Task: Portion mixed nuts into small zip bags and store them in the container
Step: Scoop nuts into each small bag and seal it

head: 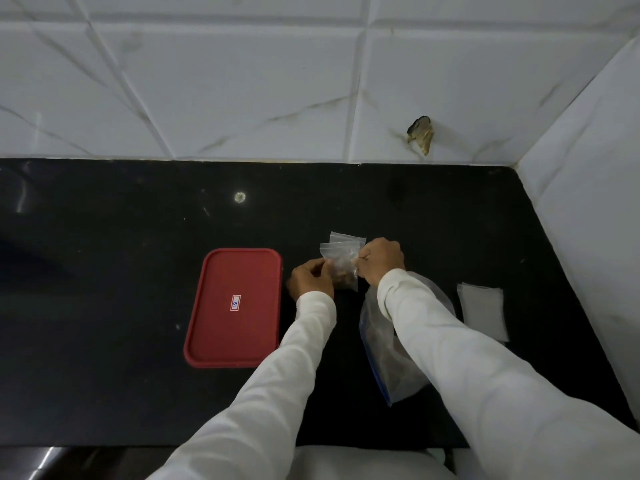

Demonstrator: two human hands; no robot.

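I read this as the sealing step. My left hand (311, 277) and right hand (381, 259) each pinch the top edge of a small bag (346, 252), fingers (321, 265) clenched on thin, crinkly clear film with brown nuts (341, 273) lumped low inside. It is held over the black glossy desk (104, 306), at 3 o'clock of the container (235, 306) (red, flat-topped, rounded corners, closed). Next, I judge: press the zip along its length, then open the container. The big floppy bag (398, 351) lies at 5 o'clock.
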